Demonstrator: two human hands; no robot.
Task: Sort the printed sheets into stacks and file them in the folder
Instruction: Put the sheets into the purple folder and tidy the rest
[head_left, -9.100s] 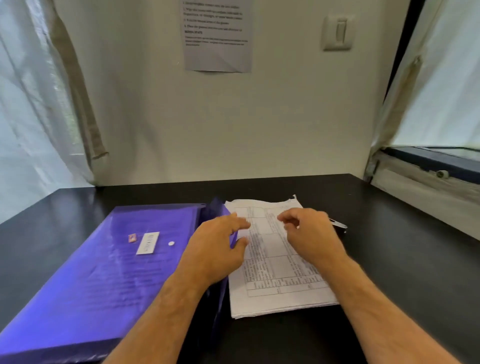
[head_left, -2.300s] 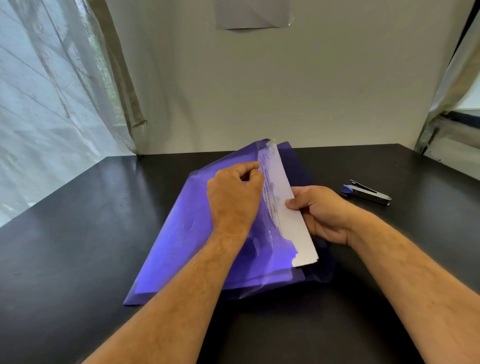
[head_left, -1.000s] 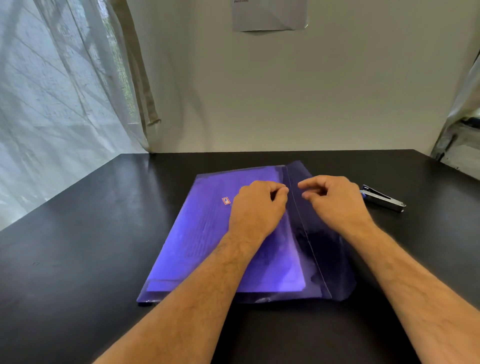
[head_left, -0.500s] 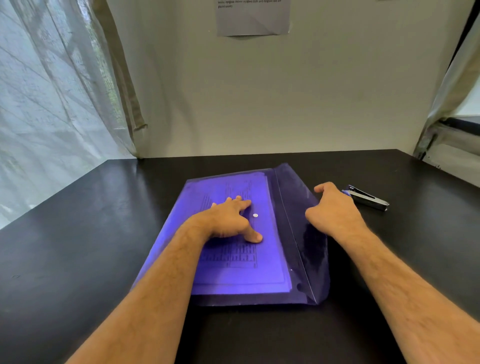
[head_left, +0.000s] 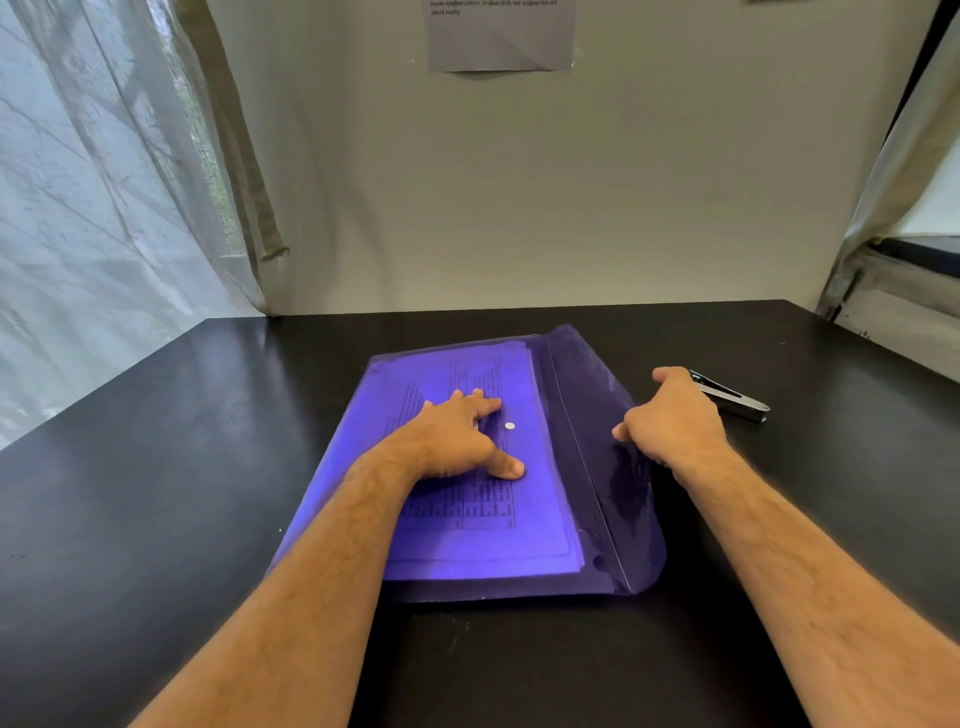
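Left hand (head_left: 457, 441) flat on the folder (head_left: 363, 467), fingers spread and nearly straight, thumb stretched toward the near side, gripping nothing. Pressing down, probably to keep the slippery plastic and its contents from sliding while the flap is worked. Just beyond the fingertips, a small white snap stud (head_left: 509, 426), left uncovered, likely so the flap can meet it.

Right hand (head_left: 672, 428) at the outer edge of the open flap (head_left: 592, 415), fingers curled under or around that edge; whether actually pinching the flap or only resting against it, hard to tell, since the fingertips are hidden beneath the palm. Placed there, by the look of it, to fold the flap over to the left and shut the folder.

Printed sheets (head_left: 488, 530) already inside, visible through the see-through purple cover as a pale stack with tables and lines of print, squared against the fold and sitting short of the near edge. Flap lying open to the right, darker where nothing but the black table (head_left: 156, 467) lies under it.

Beyond the right hand, almost touching its knuckles, a metal stapler (head_left: 737, 402), parked off to the side and out of the flap's path. Farther out, a pale wall with a taped paper notice (head_left: 501, 36), sheer curtains (head_left: 104, 208) to the left.

Filing seemingly done; only the closing left.
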